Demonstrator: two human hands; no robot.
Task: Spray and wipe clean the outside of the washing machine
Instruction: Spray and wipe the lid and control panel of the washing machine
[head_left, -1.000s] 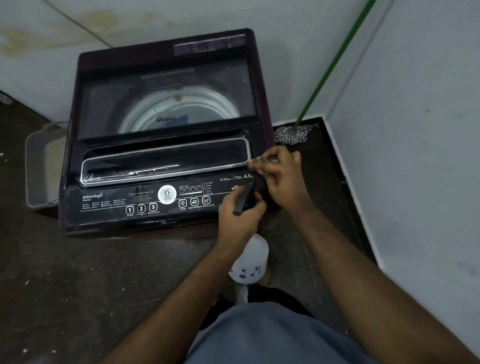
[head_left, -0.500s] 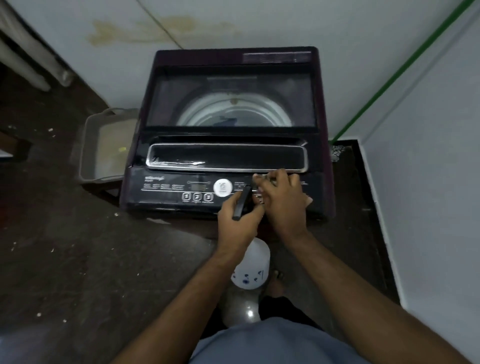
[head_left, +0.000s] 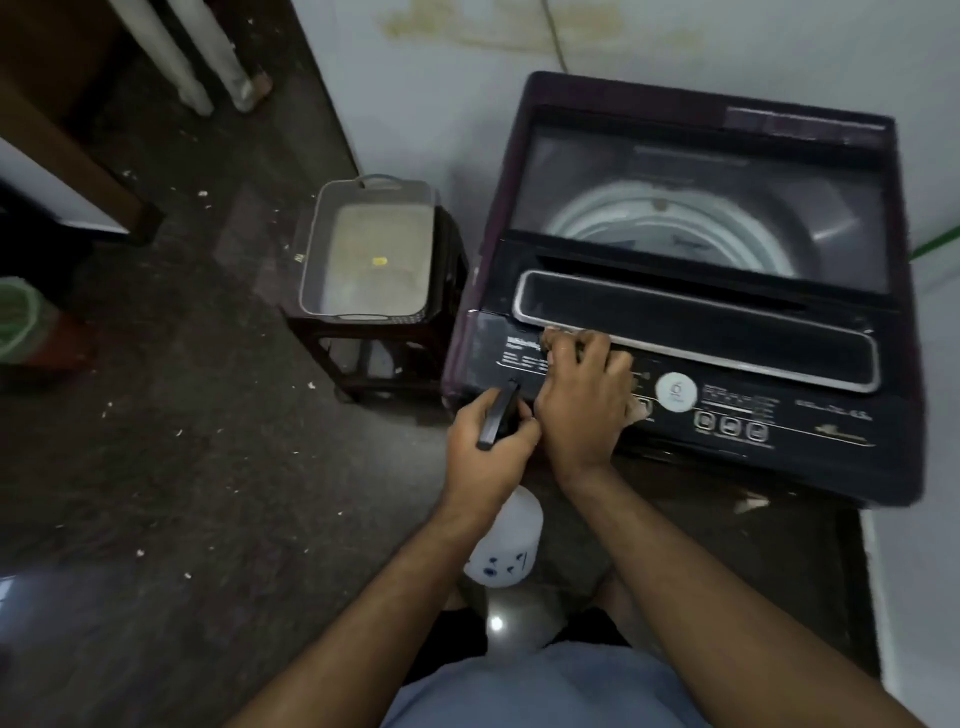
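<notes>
A dark top-loading washing machine (head_left: 810, 457) stands against the wall, its glass lid showing the drum. My left hand (head_left: 488, 447) grips the black trigger head of a white spray bottle (head_left: 506, 545), which hangs below my fist near the machine's front left corner. My right hand (head_left: 582, 400) presses a pale cloth (head_left: 636, 408) flat on the left part of the control panel; only small edges of the cloth show under my fingers.
A grey plastic tub (head_left: 371, 254) sits on a dark stool (head_left: 384, 358) just left of the machine. White walls close in behind and to the right. A green mop handle (head_left: 935, 244) leans at the right. The dark floor is littered with white specks.
My right hand with the cloth has slid from the right end of the control panel to its left end. My left hand with the bottle followed alongside. The view swung left.
</notes>
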